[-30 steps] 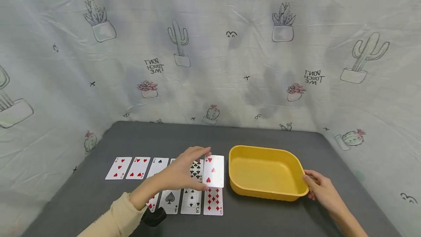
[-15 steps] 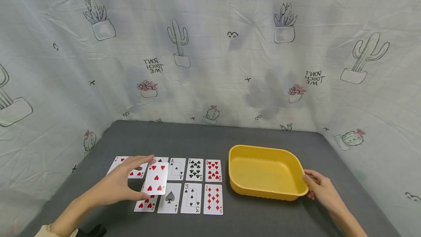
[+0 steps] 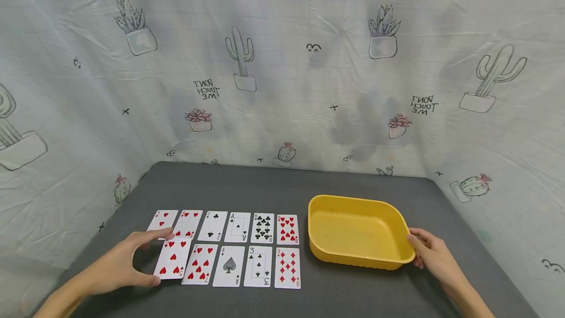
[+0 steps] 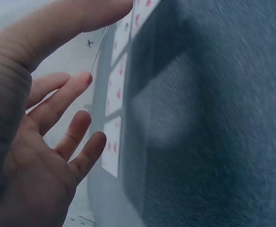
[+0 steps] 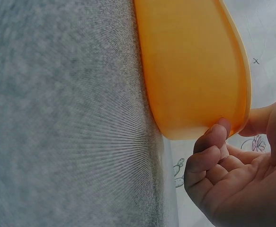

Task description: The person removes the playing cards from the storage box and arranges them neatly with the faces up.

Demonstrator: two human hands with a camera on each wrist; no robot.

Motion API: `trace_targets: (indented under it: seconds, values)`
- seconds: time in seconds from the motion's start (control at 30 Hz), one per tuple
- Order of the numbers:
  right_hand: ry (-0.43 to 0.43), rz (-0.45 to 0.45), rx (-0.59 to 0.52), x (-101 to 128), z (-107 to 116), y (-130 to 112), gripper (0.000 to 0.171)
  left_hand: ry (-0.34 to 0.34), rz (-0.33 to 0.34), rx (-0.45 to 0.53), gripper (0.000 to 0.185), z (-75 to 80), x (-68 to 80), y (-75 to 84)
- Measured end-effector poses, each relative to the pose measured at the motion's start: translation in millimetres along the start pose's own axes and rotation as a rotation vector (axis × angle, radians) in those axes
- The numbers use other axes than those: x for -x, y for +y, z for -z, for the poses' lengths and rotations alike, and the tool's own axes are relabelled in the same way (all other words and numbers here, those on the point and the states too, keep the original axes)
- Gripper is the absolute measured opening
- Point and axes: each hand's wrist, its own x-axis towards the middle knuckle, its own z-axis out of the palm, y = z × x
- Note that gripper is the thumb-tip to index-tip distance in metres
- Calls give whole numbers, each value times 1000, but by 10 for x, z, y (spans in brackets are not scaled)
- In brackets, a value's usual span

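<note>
My left hand (image 3: pixel 115 265) pinches the five of hearts (image 3: pixel 173 258) by its edges, thumb at the near edge and fingertips at the far one. In the left wrist view this playing card (image 4: pixel 98 53) appears edge-on, a little above the table. It hangs at the left end of the front row, beside the seven of hearts (image 3: pixel 200 265), and its top is close to the three of hearts (image 3: pixel 161 221). At the right, my right hand (image 3: pixel 436 258) grips the rim of a yellow plastic tray (image 3: pixel 359 261), thumb and fingers on either side of its wall.
The back row continues with the four of hearts (image 3: pixel 187 224), two of clubs (image 3: pixel 213 226) and several more cards. In front lie the ace of spades (image 3: pixel 228 265), three of clubs (image 3: pixel 258 266) and nine of diamonds (image 3: pixel 287 267). A cactus-print curtain (image 3: pixel 282 63) surrounds the grey table (image 3: pixel 247 188).
My left hand has carried the five of hearts leftward from beside the tray to the left end of the front row and lowered it. The right hand and tray have stayed put.
</note>
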Motion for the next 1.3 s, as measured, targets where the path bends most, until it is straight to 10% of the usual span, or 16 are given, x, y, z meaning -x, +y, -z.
trace_targets:
  seconds: [0.97,1.3]
  values:
    - [5,-14,36,3,6,21,60,-111,46,-65,90,-5,-22,-175]
    - [-58,35,-5,0,57,-7,58,-20,119,-35,82,-10,-42,75]
